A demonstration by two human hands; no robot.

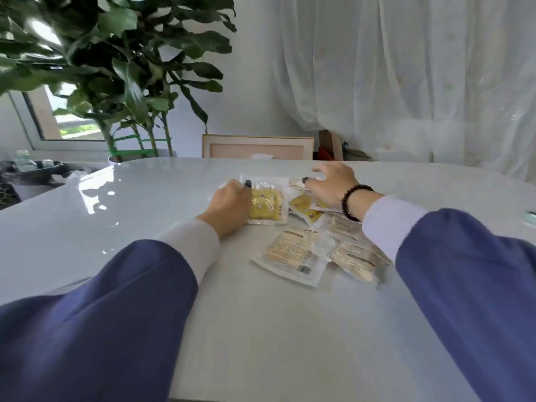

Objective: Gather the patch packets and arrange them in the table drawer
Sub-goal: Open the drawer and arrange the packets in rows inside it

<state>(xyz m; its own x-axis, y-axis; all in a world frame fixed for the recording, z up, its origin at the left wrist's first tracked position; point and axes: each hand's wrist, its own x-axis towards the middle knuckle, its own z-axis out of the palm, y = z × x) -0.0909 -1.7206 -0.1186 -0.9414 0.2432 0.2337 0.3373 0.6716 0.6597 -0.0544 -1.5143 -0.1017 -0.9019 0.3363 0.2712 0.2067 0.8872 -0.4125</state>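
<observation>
Patch packets [307, 242] are scattered in a loose overlapping pile on the white glossy counter [145, 198], a bit right of center and toward the far side. Some lie printed side up with tan text panels, a few show yellow faces.

Left hand [230, 206] is on the biggest yellow packet [266, 206] at the left edge of the pile. Its grip is clenched onto that packet, fingers curled over the left side and a dark-painted nail showing at the top corner. The packet still lies flat on the counter.

Right hand [333, 184] is over the far end of the pile, fingers spread and bent down onto the packets there, dark nail visible. Honestly can't tell if that grip is pinching one or just pressing on top, it's blurry. A dark beaded bracelet [352, 203] sits on that wrist.

Both arms have blue sleeves over white cuffs.

Around the rest: a big leafy potted plant [116, 53] behind the far left of the counter, a window beside it, white sheer curtains [406, 68] on the right, and a pale wooden chair back [258, 147] just past the far edge. No drawer in sight from this angle.
</observation>
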